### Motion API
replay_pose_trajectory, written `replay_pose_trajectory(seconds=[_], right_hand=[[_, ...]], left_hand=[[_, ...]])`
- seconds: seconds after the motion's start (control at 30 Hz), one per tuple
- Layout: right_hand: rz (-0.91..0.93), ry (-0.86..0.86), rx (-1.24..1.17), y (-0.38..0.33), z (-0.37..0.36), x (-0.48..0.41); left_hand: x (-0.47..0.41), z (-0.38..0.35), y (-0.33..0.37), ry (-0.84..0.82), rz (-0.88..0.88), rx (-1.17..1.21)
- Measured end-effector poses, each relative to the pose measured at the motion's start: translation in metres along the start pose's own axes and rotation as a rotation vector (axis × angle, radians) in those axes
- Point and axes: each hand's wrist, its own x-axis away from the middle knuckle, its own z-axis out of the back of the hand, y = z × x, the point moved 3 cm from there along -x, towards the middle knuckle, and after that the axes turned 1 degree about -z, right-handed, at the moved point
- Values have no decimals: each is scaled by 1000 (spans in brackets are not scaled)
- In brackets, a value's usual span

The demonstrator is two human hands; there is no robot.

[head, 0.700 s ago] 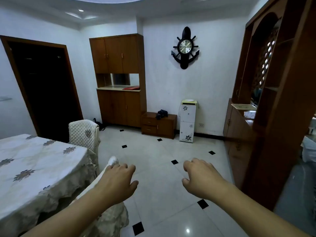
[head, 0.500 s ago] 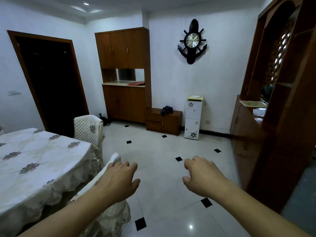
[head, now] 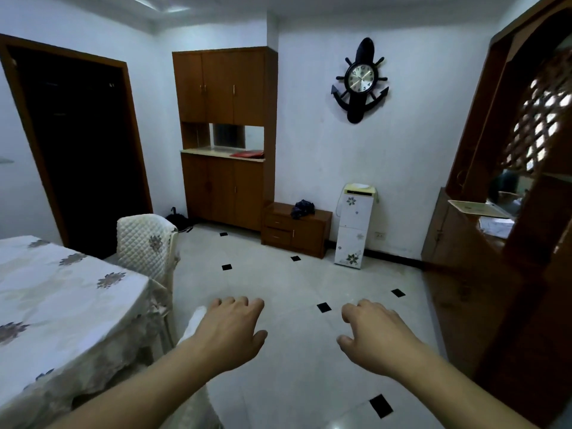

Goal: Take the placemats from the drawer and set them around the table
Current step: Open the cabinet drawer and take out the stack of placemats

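My left hand (head: 230, 332) and right hand (head: 376, 335) hold nothing, fingers loosely curled, out over the floor (head: 294, 292). The table (head: 62, 292) is at my left. I see a small cabinet with 2 drawers (head: 295, 229) by the far wall.

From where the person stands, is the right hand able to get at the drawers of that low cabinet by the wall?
Probably not yet: the right hand hangs empty over open floor, and the low cabinet stands across the room. Nothing blocks the way.

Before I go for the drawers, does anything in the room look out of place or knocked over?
Nothing looks spilled or broken. Only oddities: a dark bundle lies on the low drawer cabinet, and something dark sits on the floor by the tall cupboard. Both hands, left and right, are empty.
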Motion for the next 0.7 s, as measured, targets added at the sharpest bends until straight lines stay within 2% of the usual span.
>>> replay_pose_trajectory(seconds=[0.37, 0.7], right_hand=[[-62, 9, 3, 29, -10, -146], [-3, -27, -16, 115, -41, -334]], left_hand=[[-161, -29, -47, 4, -70, -9], [-345, -77, -56, -2, 22, -34]])
